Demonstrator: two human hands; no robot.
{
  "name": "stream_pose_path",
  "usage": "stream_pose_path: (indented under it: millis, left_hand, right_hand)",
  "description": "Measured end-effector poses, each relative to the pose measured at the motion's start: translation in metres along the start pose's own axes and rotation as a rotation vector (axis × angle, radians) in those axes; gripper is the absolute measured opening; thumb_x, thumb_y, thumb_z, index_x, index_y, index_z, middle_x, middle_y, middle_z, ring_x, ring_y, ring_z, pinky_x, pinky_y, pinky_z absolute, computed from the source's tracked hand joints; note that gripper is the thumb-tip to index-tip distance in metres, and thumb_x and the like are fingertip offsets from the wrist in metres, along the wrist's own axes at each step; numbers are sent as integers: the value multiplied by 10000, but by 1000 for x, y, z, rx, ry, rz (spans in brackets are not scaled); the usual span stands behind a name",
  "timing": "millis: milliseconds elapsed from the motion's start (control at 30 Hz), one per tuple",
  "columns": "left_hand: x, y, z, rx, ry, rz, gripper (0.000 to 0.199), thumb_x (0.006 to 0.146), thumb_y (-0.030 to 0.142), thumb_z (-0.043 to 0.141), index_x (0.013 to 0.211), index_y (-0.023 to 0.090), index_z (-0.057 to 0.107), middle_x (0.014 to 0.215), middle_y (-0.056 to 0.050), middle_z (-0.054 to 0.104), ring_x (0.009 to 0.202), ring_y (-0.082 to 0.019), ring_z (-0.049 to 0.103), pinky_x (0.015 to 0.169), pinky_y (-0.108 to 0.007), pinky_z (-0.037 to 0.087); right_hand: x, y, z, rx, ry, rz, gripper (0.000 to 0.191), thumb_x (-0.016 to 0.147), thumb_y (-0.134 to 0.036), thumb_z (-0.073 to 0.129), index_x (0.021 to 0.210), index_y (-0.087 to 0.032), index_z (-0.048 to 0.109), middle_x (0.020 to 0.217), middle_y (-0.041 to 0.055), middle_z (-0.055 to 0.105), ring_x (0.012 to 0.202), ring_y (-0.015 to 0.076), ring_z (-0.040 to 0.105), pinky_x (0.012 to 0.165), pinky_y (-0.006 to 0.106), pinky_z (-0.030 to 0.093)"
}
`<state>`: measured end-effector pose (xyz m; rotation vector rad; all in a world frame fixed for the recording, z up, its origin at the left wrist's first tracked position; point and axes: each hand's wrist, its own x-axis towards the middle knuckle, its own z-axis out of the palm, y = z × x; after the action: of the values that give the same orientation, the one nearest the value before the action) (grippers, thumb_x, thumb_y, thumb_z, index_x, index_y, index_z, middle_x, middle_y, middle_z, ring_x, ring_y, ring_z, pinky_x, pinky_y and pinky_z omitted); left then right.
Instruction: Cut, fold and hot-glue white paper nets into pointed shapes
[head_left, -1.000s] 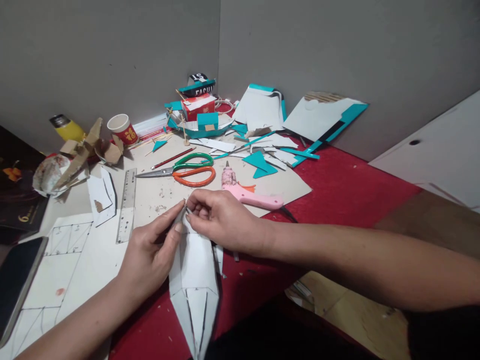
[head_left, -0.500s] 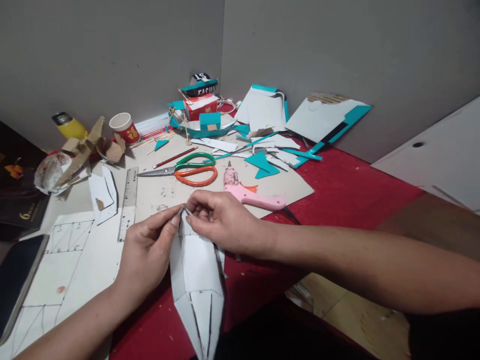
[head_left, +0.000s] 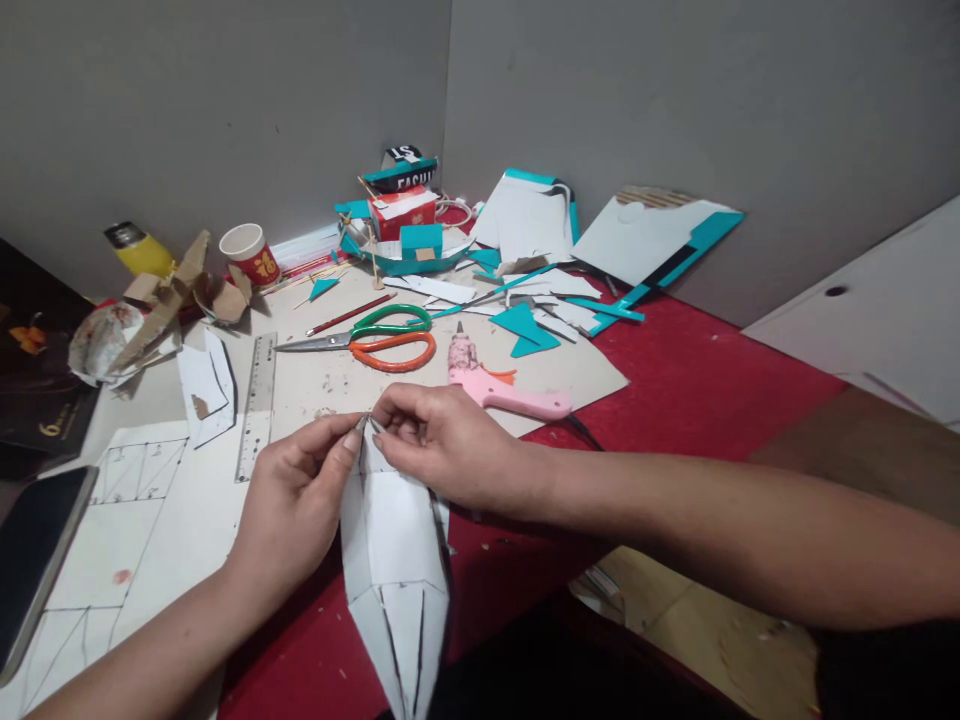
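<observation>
Indoor light, moderate and diffuse, its source out of view. The white paper model (head_left: 397,530) is among the brightest surfaces; the space below the tabletop's (head_left: 675,350) near edge falls almost to black. Shadows are soft-edged. Fine marks on the ruler (head_left: 257,410) are poorly resolved. Wide-angle distortion stretches the forearms (head_left: 712,530) toward the frame edges.

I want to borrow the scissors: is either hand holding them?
No, the scissors lie on the board, while the left hand and right hand pinch the far end of the white paper model.
</observation>
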<state>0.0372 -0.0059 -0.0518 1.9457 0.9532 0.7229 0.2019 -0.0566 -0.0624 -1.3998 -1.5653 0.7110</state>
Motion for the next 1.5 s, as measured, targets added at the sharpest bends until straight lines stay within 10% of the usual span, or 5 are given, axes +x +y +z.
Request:
stream_pose_path:
  millis: [1500]
  left_hand:
    - [-7, -5, 9, -64, 111, -22, 177, 806, 307, 655, 939, 227, 742, 928, -15, 760, 839, -170, 692, 764, -268, 554]
  right_hand:
    - [-2, -5, -5, 163, -87, 127, 89, 778, -182, 627, 743, -158, 548, 563, -69, 436, 517, 74, 411, 459, 182, 312]
